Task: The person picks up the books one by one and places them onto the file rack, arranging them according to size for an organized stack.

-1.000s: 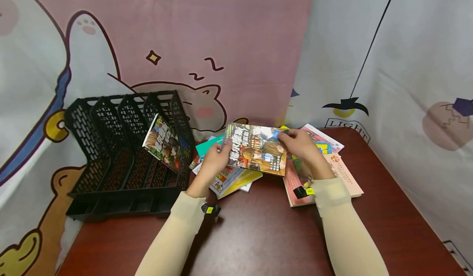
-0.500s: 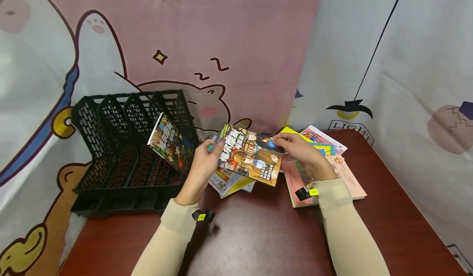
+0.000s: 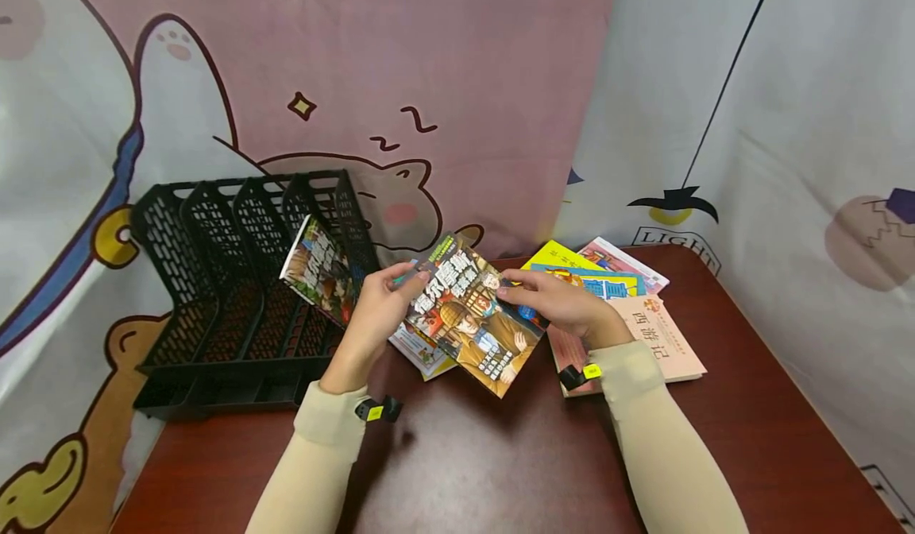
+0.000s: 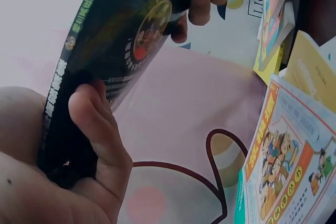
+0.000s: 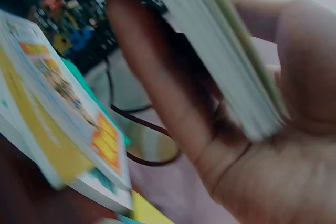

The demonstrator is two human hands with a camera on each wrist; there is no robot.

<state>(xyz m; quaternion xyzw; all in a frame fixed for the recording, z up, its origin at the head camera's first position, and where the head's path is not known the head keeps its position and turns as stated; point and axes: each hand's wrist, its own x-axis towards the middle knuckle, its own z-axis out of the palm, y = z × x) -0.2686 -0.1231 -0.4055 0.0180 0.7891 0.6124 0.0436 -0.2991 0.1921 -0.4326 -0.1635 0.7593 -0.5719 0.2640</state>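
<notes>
- While one black rack (image 3: pixel 214 389) stands at nine o'clock from the one held book (image 3: pixel 482 331), one leaning book (image 3: pixel 314 268) tilts inside it.
- Left hand (image 3: pixel 373 311) and right hand (image 3: pixel 568 303), two in all, pinch the held book between thumbs and fingers.
- Eight o'clock: at least two half-covered books (image 3: pixel 418 351); three o'clock: at least four spread books (image 3: pixel 665 335).
- One glossy reddish-brown table (image 3: pixel 457 470); pink-and-white printed cloth (image 3: pixel 493 105) at twelve o'clock.
- Raised over the table, the held book points its title end towards ten o'clock, long axis running ten to four.

Reddish-brown table (image 3: pixel 457 470); rack (image 3: pixel 229 377), books (image 3: pixel 654 335) atop
</notes>
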